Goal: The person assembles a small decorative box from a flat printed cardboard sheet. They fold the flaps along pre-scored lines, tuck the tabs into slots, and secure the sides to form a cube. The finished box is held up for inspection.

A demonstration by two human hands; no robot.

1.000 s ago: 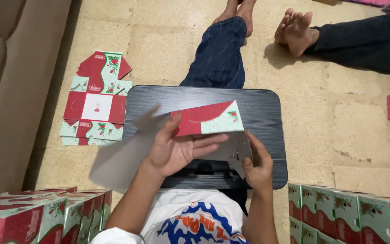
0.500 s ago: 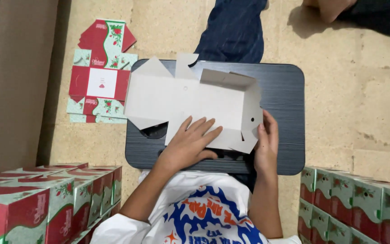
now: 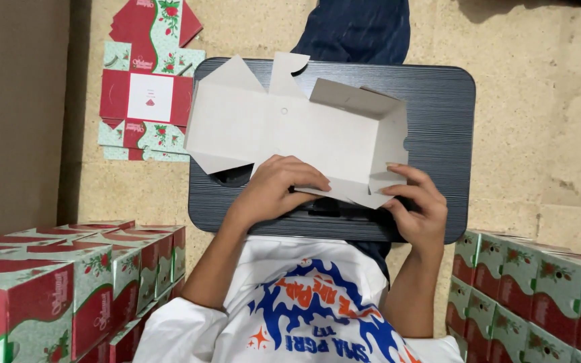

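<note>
- We see the left hand (image 3: 274, 188) at 6 o'clock of the pale grey, half-folded cardboard box blank (image 3: 284, 134), its fingers curled and pressing down on the blank's near edge flap.
- We see the right hand (image 3: 418, 205) at 4 o'clock of the blank, fingers closed in a pinch on the small corner flap at the raised end wall.
- The blank lies plain side up on the dark, rounded rectangular lap table (image 3: 438, 107); its right end is already folded up into walls, while its left end lies flat with pointed flaps at 11 and 12 o'clock.
- Compared with half a second ago, we note the blank in much the same place on the table; the left hand has slid to the near flap, and the right hand has come from the side wall to the front corner.
- At 10 o'clock of the table, a stack of flat red and green printed box blanks (image 3: 146, 94) lies on the tan floor (image 3: 539, 101).
- At 7 o'clock stand finished red and green boxes (image 3: 68, 282); at 4 o'clock, a second group of folded boxes (image 3: 539, 289).
- At 12 o'clock, a blue-trousered leg (image 3: 358, 30) runs out beyond the table.
</note>
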